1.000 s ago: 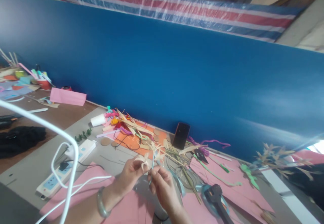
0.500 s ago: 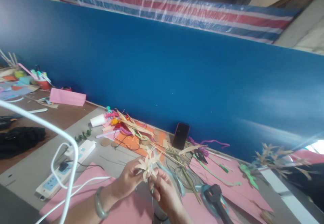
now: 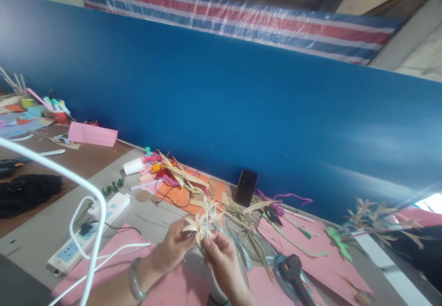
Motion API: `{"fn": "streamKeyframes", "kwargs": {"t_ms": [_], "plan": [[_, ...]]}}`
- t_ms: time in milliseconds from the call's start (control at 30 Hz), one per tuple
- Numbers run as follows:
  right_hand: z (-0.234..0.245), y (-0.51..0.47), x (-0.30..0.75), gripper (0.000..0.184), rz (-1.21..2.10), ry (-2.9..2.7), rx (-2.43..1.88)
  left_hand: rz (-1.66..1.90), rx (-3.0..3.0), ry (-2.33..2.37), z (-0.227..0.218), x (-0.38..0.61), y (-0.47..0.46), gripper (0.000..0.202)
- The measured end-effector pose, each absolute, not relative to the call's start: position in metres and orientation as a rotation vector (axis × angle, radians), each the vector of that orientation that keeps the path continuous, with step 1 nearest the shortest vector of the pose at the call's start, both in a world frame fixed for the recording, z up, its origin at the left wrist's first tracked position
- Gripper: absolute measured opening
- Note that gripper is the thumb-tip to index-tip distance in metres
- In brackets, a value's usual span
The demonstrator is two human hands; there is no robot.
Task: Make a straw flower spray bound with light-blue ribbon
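Observation:
A cream artificial flower (image 3: 197,227) with pointed petals is held between my two hands above the desk. My left hand (image 3: 177,244), with a bangle on the wrist, pinches it from the left side. My right hand (image 3: 223,253) is closed just below the petals, its thumb and fingers pressed together at the flower's base. Right behind it more pale blooms (image 3: 213,214) fan out, seemingly part of the same bunch. What my right fingers grip underneath is mostly hidden. Beneath both hands lies a pink sheet (image 3: 183,280).
A white power strip (image 3: 67,253) and a looping white tube (image 3: 100,214) are on the left. Dried strips and pipe cleaners cover an orange sheet (image 3: 177,195). A phone (image 3: 247,187) leans on the blue partition (image 3: 221,89). At right are a black-handled object (image 3: 293,269) and dried blooms (image 3: 373,216).
The front flower has shifted slightly left and turned, and the blooms behind it show more apart. My right fingers have moved up closer to the petals.

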State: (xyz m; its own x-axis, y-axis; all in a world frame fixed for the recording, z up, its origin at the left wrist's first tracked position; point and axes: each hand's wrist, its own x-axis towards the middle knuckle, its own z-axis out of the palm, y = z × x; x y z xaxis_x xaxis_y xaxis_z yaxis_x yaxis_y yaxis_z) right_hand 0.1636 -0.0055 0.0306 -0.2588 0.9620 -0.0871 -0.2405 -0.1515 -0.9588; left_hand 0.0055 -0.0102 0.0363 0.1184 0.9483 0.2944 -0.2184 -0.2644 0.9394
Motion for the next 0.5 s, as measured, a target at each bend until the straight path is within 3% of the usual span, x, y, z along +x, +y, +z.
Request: {"fn": "streamKeyframes", "kwargs": {"t_ms": [200,500], "plan": [[0.031,-0.007,0.162,0.036,1.431,-1.153,-0.988,1.453,1.319,0.837,0.031,0.008,-0.014,0.021],[0.041,-0.010,0.165,0.035,1.333,-1.285,-1.061,1.414,1.226,0.969,0.041,0.011,-0.015,0.029]]}}
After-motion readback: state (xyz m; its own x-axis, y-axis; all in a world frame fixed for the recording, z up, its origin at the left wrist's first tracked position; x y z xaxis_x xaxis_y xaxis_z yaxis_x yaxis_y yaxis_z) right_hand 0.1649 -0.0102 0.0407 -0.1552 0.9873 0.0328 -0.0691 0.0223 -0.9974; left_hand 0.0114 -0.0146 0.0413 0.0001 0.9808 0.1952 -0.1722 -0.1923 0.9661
